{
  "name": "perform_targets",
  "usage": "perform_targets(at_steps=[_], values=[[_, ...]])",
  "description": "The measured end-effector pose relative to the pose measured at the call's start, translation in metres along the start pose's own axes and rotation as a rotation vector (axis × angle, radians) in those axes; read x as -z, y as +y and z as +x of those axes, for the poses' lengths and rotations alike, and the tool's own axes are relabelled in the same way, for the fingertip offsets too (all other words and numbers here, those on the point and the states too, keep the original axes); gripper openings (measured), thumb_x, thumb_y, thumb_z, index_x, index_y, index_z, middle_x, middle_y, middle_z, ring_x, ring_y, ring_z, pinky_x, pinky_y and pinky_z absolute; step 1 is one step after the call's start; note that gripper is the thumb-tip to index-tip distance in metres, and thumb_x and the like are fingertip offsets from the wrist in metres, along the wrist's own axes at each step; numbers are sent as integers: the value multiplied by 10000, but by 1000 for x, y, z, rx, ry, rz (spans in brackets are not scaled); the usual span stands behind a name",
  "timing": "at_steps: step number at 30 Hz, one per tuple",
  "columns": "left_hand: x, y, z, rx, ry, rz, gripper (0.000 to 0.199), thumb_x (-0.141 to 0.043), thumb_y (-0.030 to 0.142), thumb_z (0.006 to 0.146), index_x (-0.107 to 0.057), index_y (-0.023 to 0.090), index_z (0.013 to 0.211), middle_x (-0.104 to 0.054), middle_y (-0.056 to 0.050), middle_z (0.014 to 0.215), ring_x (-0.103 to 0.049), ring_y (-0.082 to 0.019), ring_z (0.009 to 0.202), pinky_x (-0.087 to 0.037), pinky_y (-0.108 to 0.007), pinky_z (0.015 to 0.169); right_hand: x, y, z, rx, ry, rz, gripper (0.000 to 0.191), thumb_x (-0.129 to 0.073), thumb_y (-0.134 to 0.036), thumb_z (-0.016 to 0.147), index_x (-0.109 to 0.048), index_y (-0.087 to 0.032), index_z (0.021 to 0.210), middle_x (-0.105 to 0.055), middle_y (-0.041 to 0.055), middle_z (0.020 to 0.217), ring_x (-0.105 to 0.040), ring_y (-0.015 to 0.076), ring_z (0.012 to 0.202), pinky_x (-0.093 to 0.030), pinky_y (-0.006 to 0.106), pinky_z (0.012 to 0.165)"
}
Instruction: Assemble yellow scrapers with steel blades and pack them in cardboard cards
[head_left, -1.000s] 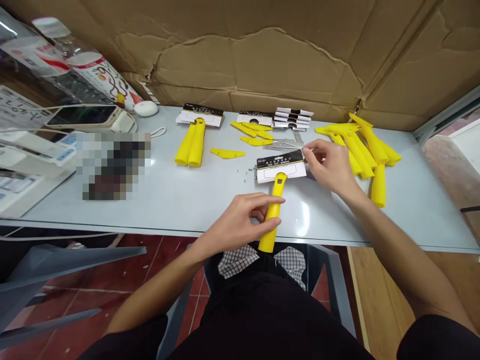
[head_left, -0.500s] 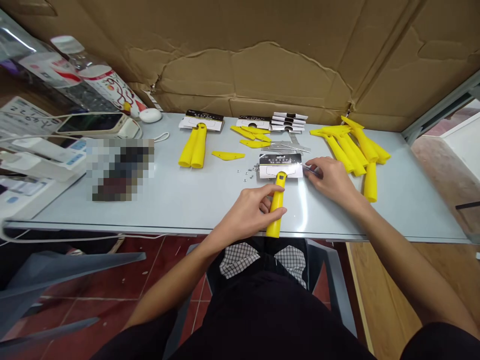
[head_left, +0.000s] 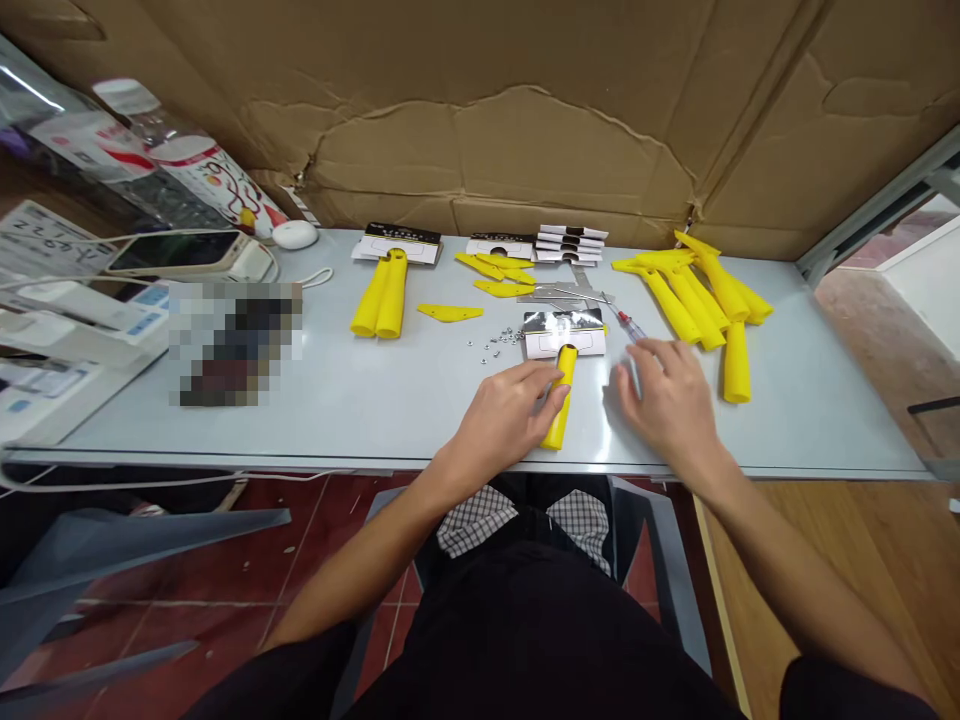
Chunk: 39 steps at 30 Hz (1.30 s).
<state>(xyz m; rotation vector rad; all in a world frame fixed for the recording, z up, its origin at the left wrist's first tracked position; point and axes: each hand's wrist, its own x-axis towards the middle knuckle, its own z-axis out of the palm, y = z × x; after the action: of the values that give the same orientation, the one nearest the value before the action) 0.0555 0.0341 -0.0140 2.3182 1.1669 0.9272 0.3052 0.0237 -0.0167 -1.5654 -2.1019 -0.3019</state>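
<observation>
My left hand (head_left: 510, 410) is closed around a yellow scraper handle (head_left: 559, 425), thumb and fingers on its sides. The handle's upper end meets a black-and-white header card (head_left: 564, 335) lying on the table. To the right, my right hand (head_left: 667, 395) hovers with thumb and fingers apart. Just beyond its fingertips lies a screwdriver (head_left: 628, 325) with a clear and red handle, its shaft pointing toward the thin metal blades (head_left: 559, 292). Small screws (head_left: 504, 337) are scattered left of the card. A flat yellow piece (head_left: 450, 313) rests farther left.
Several yellow handles (head_left: 679, 300) are piled at the right. Two carded yellow handles (head_left: 388, 300) lie left of centre. Folded cards (head_left: 570, 243) and more flat yellow pieces (head_left: 495, 267) sit at the back, before a cardboard wall (head_left: 480, 150). Bottles (head_left: 202, 170) and a phone (head_left: 180, 250) stand left.
My right hand has drawn back from the card's right side and its fingers have spread, leaving the screwdriver in view. The held handle and my left hand have shifted slightly away from the table's front edge.
</observation>
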Motion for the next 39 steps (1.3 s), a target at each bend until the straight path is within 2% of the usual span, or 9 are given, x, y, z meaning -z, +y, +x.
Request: perform_targets(at_steps=[4, 9, 13, 20, 25, 28, 31, 35, 39], values=[[-2, -5, -1, -18, -17, 101, 283, -525, 204, 1101, -792, 169, 1188, -838, -142, 1206, -787, -310, 1129, -643, -538, 1027, -2, -28, -17, 14, -93, 19, 294, -508, -235, 1115, -800, -193, 1103, -791, 176, 1172, -650, 367, 1052, -504, 511, 845], [2, -4, 12, -8, -63, 267, 312, -528, 120, 1073, -774, 122, 1264, -757, -206, 1370, -787, -319, 1099, -649, -480, 936, 9, -55, -17, -39, -79, 63, 366, -545, -443, 1134, -767, -212, 1310, -783, 161, 1211, -645, 371, 1084, -455, 491, 834], [8, 1, 29, 23, -59, 407, 307, -571, 94, 1047, -770, 149, 1274, -728, -228, 1400, -773, -346, 1041, -598, -435, 755, 16, -76, -17, -13, -224, 125, 438, -574, -542, 1105, -780, -233, 1336, -761, 152, 1190, -639, 369, 1031, -447, 488, 800], [7, -3, 54, 36, -164, 615, 335, -505, 46, 1057, -796, 172, 1166, -767, -219, 1187, -752, -328, 879, -497, -405, 643, 14, -69, -24, 31, -221, 224, 377, -606, -361, 1053, -803, -185, 1323, -770, 136, 1163, -655, 337, 1027, -480, 477, 851], [5, -1, 57, 86, -173, 703, 346, -475, 115, 1107, -785, 202, 1233, -775, -191, 1203, -760, -327, 895, -511, -410, 643, 13, -64, -27, 56, -179, 249, 410, -622, -440, 1071, -800, -178, 1331, -766, 135, 1155, -663, 337, 1019, -514, 485, 854], [8, 1, 51, 104, -154, 696, 308, -524, 186, 1112, -764, 194, 1306, -763, -198, 1317, -764, -349, 987, -574, -434, 688, 8, -56, -23, 20, -128, 264, 476, -525, -459, 1127, -767, -149, 1395, -780, 160, 1234, -678, 361, 1095, -552, 522, 915], [12, -4, 34, 64, -72, 632, 336, -576, 248, 1110, -730, 144, 1390, -736, -217, 1419, -735, -387, 1192, -650, -487, 854, -1, -44, -18, -43, -96, 216, 553, -397, -380, 1155, -694, -56, 1490, -747, 230, 1429, -655, 407, 1329, -552, 584, 1093], [9, -18, -4, -16, -6, 463, 387, -525, 279, 1145, -731, 63, 1392, -753, -236, 1409, -731, -364, 1285, -617, -532, 1119, -13, -33, -20, -59, -229, 93, 668, -377, -378, 1149, -549, 77, 1606, -535, 309, 1699, -459, 455, 1633, -408, 632, 1322], [-1, -26, -32, -128, -37, 443, 448, -501, 291, 1154, -710, 38, 1460, -672, -247, 1596, -617, -404, 1515, -525, -583, 1261, -15, -33, -25, -49, -332, 19, 705, -356, -405, 1152, -509, 77, 1644, -432, 314, 1761, -378, 434, 1694, -330, 627, 1380]])
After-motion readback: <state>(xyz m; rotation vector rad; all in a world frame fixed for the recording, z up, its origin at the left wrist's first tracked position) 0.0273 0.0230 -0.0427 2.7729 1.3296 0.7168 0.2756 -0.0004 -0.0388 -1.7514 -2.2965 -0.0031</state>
